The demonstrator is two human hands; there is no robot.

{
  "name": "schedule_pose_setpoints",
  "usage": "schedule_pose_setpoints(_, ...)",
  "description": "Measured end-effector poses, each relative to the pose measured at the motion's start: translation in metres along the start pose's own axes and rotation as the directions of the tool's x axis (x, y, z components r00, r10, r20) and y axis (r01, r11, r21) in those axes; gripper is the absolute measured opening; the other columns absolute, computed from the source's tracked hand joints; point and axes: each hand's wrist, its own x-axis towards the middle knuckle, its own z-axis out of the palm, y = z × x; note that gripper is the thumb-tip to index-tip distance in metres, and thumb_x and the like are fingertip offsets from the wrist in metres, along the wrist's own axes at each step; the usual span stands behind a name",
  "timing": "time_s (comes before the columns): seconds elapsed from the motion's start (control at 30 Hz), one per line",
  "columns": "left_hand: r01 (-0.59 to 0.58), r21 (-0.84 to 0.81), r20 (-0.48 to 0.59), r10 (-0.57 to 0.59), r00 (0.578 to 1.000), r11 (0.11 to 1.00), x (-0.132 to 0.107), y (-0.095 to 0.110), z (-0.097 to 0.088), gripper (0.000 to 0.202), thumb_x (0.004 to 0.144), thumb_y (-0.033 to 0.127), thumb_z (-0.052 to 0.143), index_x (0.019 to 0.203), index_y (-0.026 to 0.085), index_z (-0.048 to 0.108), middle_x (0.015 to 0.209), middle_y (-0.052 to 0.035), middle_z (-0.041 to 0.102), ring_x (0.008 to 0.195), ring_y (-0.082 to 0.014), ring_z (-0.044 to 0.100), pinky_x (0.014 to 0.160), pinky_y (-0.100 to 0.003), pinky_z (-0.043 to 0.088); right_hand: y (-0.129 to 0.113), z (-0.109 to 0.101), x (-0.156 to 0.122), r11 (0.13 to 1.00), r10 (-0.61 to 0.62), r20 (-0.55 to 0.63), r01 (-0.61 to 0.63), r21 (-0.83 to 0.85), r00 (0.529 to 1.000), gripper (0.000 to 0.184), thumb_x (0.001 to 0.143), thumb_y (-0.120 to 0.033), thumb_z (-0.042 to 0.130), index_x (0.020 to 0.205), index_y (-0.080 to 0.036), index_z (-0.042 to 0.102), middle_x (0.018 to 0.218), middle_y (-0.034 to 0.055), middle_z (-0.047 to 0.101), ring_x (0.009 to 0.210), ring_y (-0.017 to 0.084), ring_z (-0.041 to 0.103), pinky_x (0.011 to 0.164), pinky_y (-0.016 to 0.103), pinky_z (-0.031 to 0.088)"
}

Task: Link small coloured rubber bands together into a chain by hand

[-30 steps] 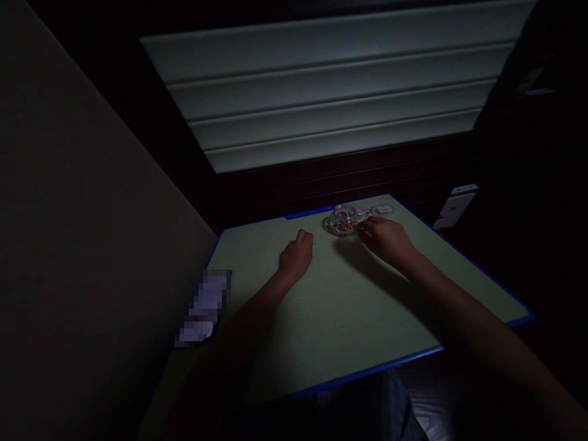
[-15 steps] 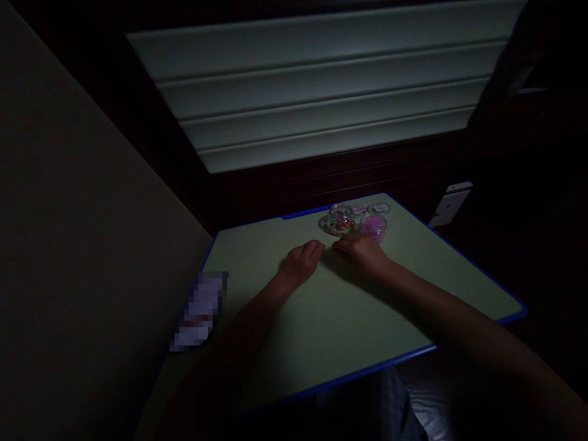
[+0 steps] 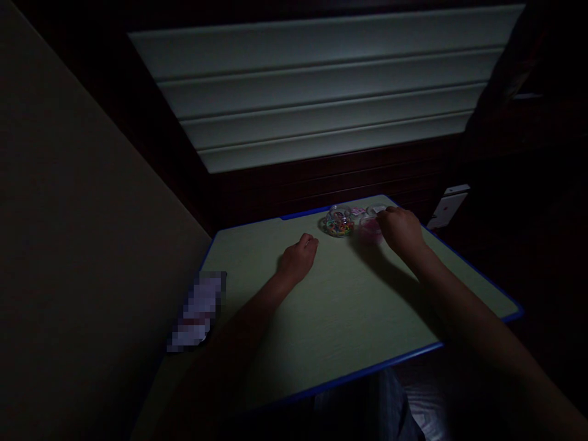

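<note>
The right hand (image 3: 402,231) reaches forward, its fingers bent down at a clear round lid (image 3: 377,210) beside a clear tub of pink bands (image 3: 370,231); whether they pinch anything, I cannot tell. The left hand (image 3: 298,258) rests loosely curled on the table (image 3: 349,318), near a clear jar of coloured bands (image 3: 339,224). A blurred patch (image 3: 197,312) hides something at the table's left edge; no writing is readable.
</note>
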Motion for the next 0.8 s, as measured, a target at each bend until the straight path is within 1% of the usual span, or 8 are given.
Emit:
schedule_pose_setpoints(0.13, 0.108, -0.103, 0.017, -0.107, 0.994, 0.989, 0.001, -0.002, -0.002, 0.029, 0.095, 0.029, 0.029, 0.102, 0.022, 0.056, 0.104, -0.0034, 0.056, 0.082, -0.0120, 0.059, 0.066, -0.023, 0.045, 0.000, 0.003, 0.000, 1.000, 0.001, 0.019, 0.000, -0.030, 1.000, 0.032, 0.088, -0.022, 0.038, 0.089, -0.012, 0.068, 0.088, 0.0137, 0.065, 0.078, 0.021, 0.059, 0.062, 0.029, 0.033)
schedule_pose_setpoints(0.3, 0.180, -0.197, 0.029, -0.178, 0.984, 0.964, 0.002, -0.010, -0.002, 0.028, 0.094, 0.029, 0.032, 0.103, 0.022, 0.057, 0.106, -0.0034, 0.056, 0.087, -0.0130, 0.059, 0.074, -0.024, 0.045, -0.001, 0.001, -0.001, 1.000, 0.002, 0.009, -0.002, -0.022, 1.000, 0.030, 0.088, -0.025, 0.039, 0.090, -0.013, 0.067, 0.088, 0.0114, 0.065, 0.076, 0.020, 0.060, 0.059, 0.028, 0.031)
schedule_pose_setpoints(0.43, 0.212, -0.181, 0.050, -0.207, 0.977, 0.960, 0.003, -0.025, -0.002, 0.029, 0.094, 0.027, 0.033, 0.104, 0.020, 0.058, 0.105, -0.0044, 0.057, 0.090, -0.0144, 0.059, 0.078, -0.025, 0.044, -0.001, 0.000, -0.001, 1.000, 0.018, -0.036, -0.018, 0.008, 0.999, 0.033, 0.090, -0.027, 0.037, 0.091, -0.015, 0.067, 0.087, 0.0103, 0.065, 0.074, 0.019, 0.060, 0.057, 0.029, 0.029)
schedule_pose_setpoints(0.57, 0.231, -0.123, 0.155, -0.212, 0.965, 0.965, 0.003, -0.039, -0.003, 0.028, 0.092, 0.025, 0.036, 0.104, 0.019, 0.061, 0.101, -0.0048, 0.057, 0.090, -0.0152, 0.059, 0.080, -0.025, 0.044, -0.003, -0.003, -0.002, 0.999, 0.018, -0.078, -0.014, 0.041, 0.997, 0.037, 0.091, -0.032, 0.034, 0.091, -0.015, 0.067, 0.086, 0.0099, 0.065, 0.074, 0.019, 0.058, 0.057, 0.028, 0.028)
schedule_pose_setpoints(0.7, 0.271, -0.083, 0.191, -0.251, 0.949, 0.959, 0.003, -0.038, -0.001, 0.030, 0.092, 0.030, 0.037, 0.110, 0.020, 0.060, 0.105, -0.0046, 0.056, 0.089, -0.0142, 0.059, 0.078, -0.024, 0.043, -0.005, -0.007, -0.003, 0.997, 0.035, -0.070, -0.030, 0.070, 0.997, 0.036, 0.091, -0.035, 0.036, 0.095, -0.017, 0.066, 0.089, 0.0093, 0.065, 0.075, 0.018, 0.058, 0.058, 0.028, 0.028)
schedule_pose_setpoints(0.8, 0.243, -0.062, 0.216, -0.225, 0.950, 0.968, 0.005, -0.031, 0.003, 0.029, 0.092, 0.032, 0.038, 0.104, 0.021, 0.062, 0.103, -0.0038, 0.057, 0.087, -0.0136, 0.059, 0.074, -0.023, 0.043, -0.006, -0.008, -0.004, 0.995, 0.043, -0.073, -0.036, 0.092, 0.996, 0.035, 0.091, -0.035, 0.036, 0.099, -0.018, 0.066, 0.092, 0.0086, 0.065, 0.076, 0.018, 0.058, 0.059, 0.027, 0.030)
